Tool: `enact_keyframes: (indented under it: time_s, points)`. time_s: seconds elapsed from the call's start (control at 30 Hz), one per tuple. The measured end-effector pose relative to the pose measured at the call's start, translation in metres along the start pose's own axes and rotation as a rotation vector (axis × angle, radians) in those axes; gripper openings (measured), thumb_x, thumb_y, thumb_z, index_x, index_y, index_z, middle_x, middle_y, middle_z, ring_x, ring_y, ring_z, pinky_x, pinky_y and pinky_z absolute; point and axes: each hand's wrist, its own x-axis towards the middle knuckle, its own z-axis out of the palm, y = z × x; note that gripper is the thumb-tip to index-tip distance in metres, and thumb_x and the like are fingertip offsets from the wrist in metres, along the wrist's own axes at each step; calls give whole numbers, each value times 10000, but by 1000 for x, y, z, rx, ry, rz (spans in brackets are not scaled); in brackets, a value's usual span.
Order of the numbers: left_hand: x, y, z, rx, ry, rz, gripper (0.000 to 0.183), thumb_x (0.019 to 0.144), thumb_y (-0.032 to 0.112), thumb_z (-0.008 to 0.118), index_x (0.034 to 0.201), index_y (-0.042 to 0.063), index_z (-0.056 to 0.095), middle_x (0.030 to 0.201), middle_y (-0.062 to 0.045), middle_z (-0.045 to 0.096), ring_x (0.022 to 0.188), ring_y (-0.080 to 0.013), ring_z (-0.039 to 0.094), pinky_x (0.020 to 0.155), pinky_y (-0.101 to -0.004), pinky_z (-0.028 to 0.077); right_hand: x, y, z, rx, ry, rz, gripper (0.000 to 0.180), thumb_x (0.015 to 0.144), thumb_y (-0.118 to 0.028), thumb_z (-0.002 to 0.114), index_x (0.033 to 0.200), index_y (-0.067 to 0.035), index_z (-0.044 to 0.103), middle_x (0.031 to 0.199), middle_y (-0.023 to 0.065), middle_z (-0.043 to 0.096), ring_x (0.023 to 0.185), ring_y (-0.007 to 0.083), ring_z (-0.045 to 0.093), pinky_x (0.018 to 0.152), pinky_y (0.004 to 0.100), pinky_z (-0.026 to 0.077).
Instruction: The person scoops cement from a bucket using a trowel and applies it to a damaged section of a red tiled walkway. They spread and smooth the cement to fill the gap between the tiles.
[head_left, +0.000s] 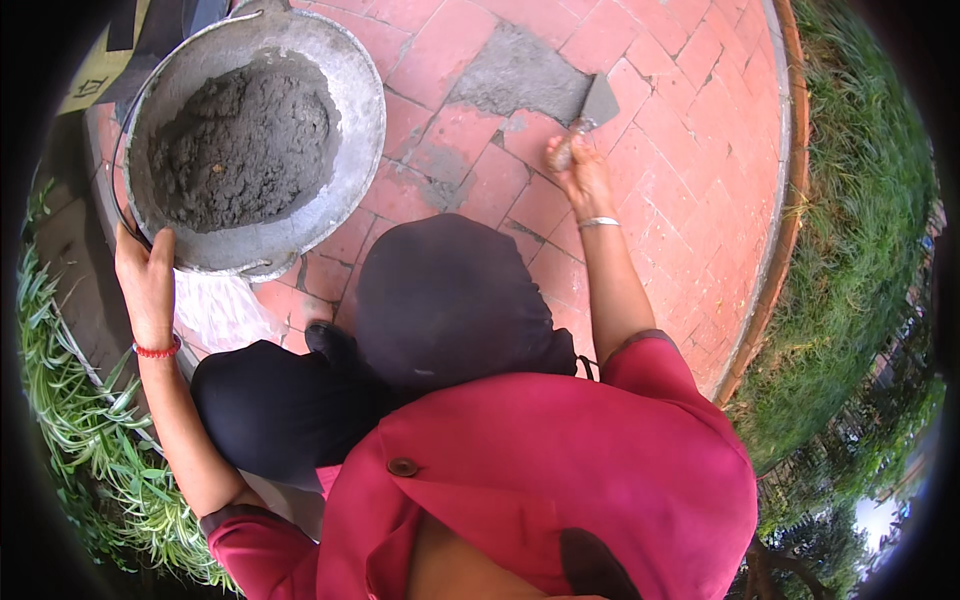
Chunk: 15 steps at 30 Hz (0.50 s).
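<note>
My left hand (146, 270) grips the near left rim of a wide metal bucket (358, 112), its thumb over the edge by the wire handle. Wet grey mortar (247, 142) fills the bucket's middle and clings to its walls. In my right hand (581, 169) is a trowel (602, 103), held by its handle. The trowel's blade lies at the right end of a grey mortar patch (521, 71) set among red paving tiles (667, 180). That patch looks fairly smooth, with a rough near edge.
Smears of mortar (444, 169) mark the tiles nearer my knees. A clear plastic bag (225, 311) lies beneath the bucket's near side. A raised kerb (795, 150) borders grass (847, 225) on the right. Leafy plants (97, 435) line the left, and a yellow-and-black object (101, 75) stands behind the bucket.
</note>
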Motion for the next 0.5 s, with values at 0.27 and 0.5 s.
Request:
enact_keyframes:
  time_s: [0.27,0.5]
  points:
    - [1,1,1,-2,-18,-3,330,758,58,527,1061,-70,510,883,-155,600,795,-189,547,738,-290,440,16,65,91,18,-87,129,255,966,-149,358,958,81,468,902,218,586,847,324,610,748,458,529]
    - [2,-5,-3,19,-50,-34,408,758,50,515,1147,-70,488,995,-174,603,910,-211,559,821,-282,418,0,71,151,-38,-239,276,213,966,-149,362,966,41,459,915,186,592,891,289,615,774,469,524]
